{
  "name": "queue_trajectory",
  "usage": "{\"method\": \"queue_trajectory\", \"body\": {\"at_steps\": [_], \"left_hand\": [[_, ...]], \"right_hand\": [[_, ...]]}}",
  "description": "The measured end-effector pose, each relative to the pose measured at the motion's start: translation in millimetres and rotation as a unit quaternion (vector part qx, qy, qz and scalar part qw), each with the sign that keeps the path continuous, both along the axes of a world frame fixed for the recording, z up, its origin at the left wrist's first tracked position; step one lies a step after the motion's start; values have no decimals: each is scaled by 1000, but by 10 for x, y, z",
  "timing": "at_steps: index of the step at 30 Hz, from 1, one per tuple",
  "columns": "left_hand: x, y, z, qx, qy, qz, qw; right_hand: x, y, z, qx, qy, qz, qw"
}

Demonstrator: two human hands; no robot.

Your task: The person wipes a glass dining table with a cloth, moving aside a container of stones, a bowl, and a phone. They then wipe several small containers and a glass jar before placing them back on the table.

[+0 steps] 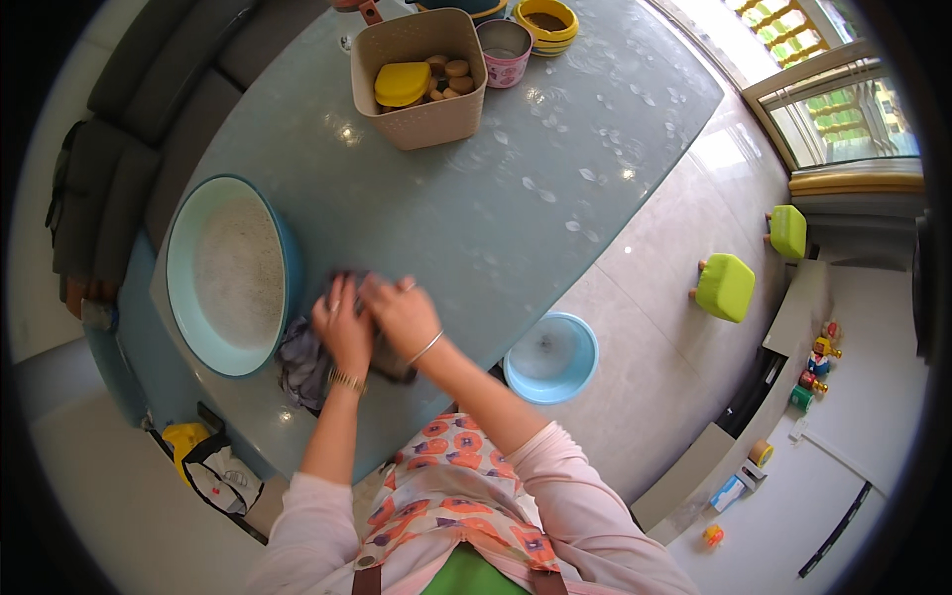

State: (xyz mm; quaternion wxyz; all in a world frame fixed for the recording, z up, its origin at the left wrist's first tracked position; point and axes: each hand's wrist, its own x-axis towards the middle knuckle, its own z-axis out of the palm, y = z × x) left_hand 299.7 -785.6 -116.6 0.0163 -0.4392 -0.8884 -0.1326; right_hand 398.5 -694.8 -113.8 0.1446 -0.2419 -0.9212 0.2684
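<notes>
A dark grey, wet-looking cloth (pixel 303 362) lies bunched on the table beside the basin. My left hand (pixel 344 323) presses on it, fingers pointing away from me, with a ring and a gold-coloured wrist band. Touching the cloth's far part is my right hand (pixel 405 312), slightly blurred, with a ring and a thin bangle. The two hands are close together; part of the cloth is hidden under them. Just left of them stands a large round basin (pixel 178 297) of pale green and blue plastic, holding foamy water (pixel 242 275).
A beige plastic basket (pixel 428 134) with a yellow item stands at the table's far side, near a pink cup (pixel 509 71) and a yellow bowl (pixel 558 44). Right of the table edge, a blue bucket (pixel 584 375) holds sudsy water. Green stools (pixel 725 286) stand on the floor.
</notes>
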Motion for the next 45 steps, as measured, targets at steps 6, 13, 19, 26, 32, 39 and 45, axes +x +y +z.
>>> {"method": "queue_trajectory", "body": {"at_steps": [6,13,19,26,32,39,45], "left_hand": [[837,1781,89,73,-61,-212,973],[1535,1516,105,46,-138,-353,924],[1137,-17,117,-7,-172,-363,916],[262,-2031,171,-67,-101,-102,987],[113,-1772,115,17,-49,142,988],[260,10,132,51,-62,-30,996],[779,1121,40,82,-104,-195,972]], "right_hand": [[1115,1121,7,116,23,-232,965],[1847,415,-24,99,-52,-353,929],[1726,-856,159,-1,-58,-229,972],[581,-1653,182,-65,-24,117,991],[-343,-1308,104,-9,-9,169,986],[296,48,171,23,36,0,999],[1086,534,72,106,-19,-227,968]]}}
